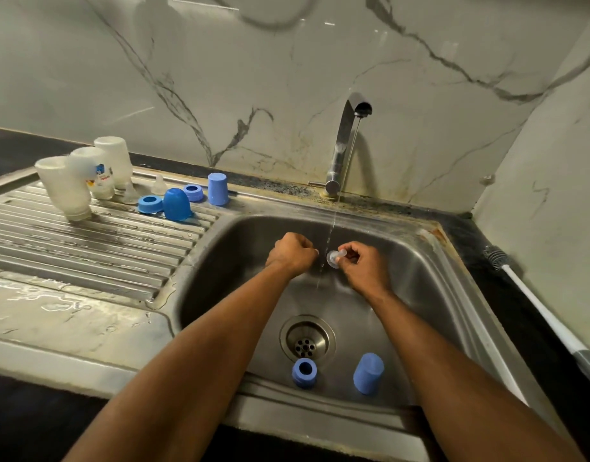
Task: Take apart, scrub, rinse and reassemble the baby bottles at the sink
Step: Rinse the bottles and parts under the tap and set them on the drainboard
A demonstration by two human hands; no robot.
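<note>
Now my right hand (pixel 360 266) pinches a clear silicone teat (pixel 335 257) by its tip, holding it sideways with its wide base toward the thin stream of water (pixel 330 235) falling from the tap (pixel 348 141). My left hand (pixel 292 253) sits just on the other side of the stream, fingers curled into a fist; I cannot tell whether it holds anything. Both hands hover over the steel sink (pixel 420 295). Below them, near the drain (pixel 307 340), a blue collar ring (pixel 304 371) and a blue cap (pixel 368 373) lie in the basin. On the draining board (pixel 87 238) to my left three bottles (pixel 87 178) stand upside down, beside two more teats, rings and caps. A bottle brush (pixel 507 268) rests on the desk at right.
</note>
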